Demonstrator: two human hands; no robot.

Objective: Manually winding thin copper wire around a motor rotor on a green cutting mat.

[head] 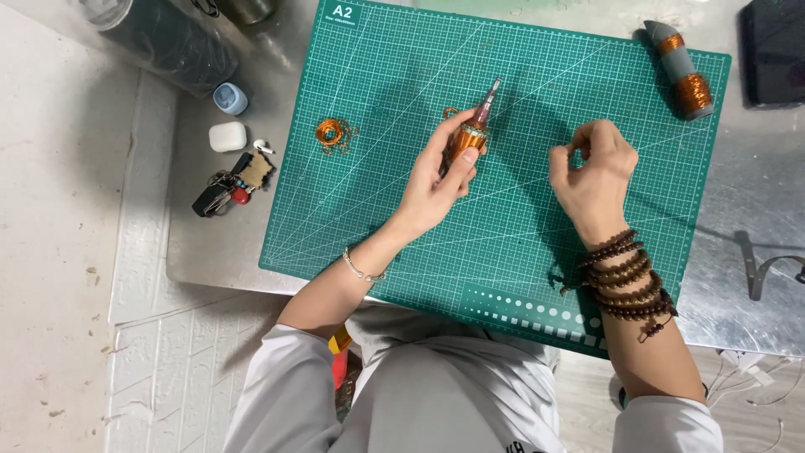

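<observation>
Closest to the camera, the person's lap in pale grey clothing is at the edge of the metal worktop (pixel 738 201). On the right wrist there are several dark wooden bead bracelets (pixel 627 281), and on the left wrist a thin chain. The left hand (pixel 436 186) is closed around a copper wire spool (pixel 467 138) and holds it tilted above the middle of the green cutting mat (pixel 520 226), its grey tip pointing away. The right hand (pixel 592 172) is above the mat beside it, fingers pinched together; whether wire is between them I cannot tell. Farther left on the mat lies a small loose wire coil (pixel 332 132). Off the mat are keys (pixel 226 189) and a white earbud case (pixel 227 136). At the far right corner lies a second spool (pixel 683 71).
</observation>
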